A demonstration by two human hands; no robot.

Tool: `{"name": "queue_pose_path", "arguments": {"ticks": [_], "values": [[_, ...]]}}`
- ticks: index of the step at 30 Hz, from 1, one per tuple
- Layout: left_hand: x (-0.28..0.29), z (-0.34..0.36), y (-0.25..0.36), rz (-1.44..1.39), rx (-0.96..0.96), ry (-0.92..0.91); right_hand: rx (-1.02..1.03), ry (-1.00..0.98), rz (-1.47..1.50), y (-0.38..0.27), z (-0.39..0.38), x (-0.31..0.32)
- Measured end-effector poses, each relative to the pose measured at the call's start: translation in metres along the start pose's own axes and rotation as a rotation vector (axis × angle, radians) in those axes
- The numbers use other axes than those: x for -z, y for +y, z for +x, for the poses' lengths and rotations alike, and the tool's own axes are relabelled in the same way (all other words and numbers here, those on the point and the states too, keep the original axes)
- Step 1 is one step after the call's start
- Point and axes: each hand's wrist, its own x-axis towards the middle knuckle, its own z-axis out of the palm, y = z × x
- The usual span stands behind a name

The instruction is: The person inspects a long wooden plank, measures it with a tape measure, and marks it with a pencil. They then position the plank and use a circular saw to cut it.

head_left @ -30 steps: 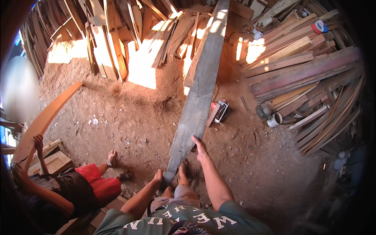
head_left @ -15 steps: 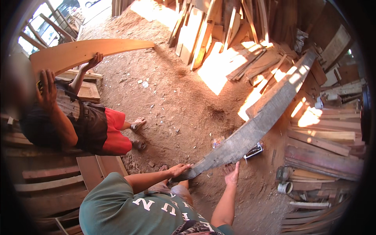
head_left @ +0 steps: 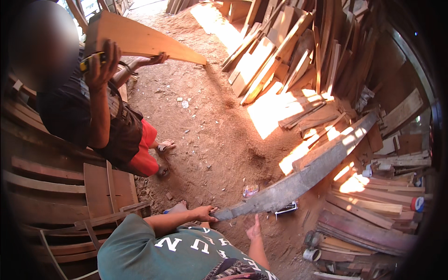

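My left hand is closed around the near, narrow end of a long grey, weathered wooden board. The board slants away to the far right, broad in the middle, and its far end lies by the wood pile. My right hand is open beside the board's lower edge, palm up and fingers stretched; whether the fingertips touch it I cannot tell. On the left a co-worker in a dark shirt and red shorts holds up a light-brown tapered plank. A yellow and black tape measure is in that person's hand.
Planks lean in a stack at the back. Stacked timber with a white pipe piece fills the right side. Boards and frames lie at left. A dark, white-edged object sits on the dirt floor beneath the board.
The view has shifted. The co-worker's plank now points more toward me, its wide end raised. My left hand keeps its hold on the board, and my right hand stays open near its edge.
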Motion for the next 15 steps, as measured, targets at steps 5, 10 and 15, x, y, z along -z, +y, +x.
{"name": "queue_pose_path", "arguments": {"ticks": [5, 10, 15], "values": [[0.024, -0.019, -0.039, -0.079, 0.034, -0.043, -0.075, -0.050, -0.166, 0.009, -0.061, -0.066], [0.055, -0.020, -0.083, 0.010, -0.038, -0.098, -0.069, -0.001, -0.144, 0.038, -0.057, -0.089], [0.109, -0.046, -0.112, -0.023, 0.002, -0.167, -0.003, 0.225, -0.030, 0.083, -0.067, -0.137]]}}
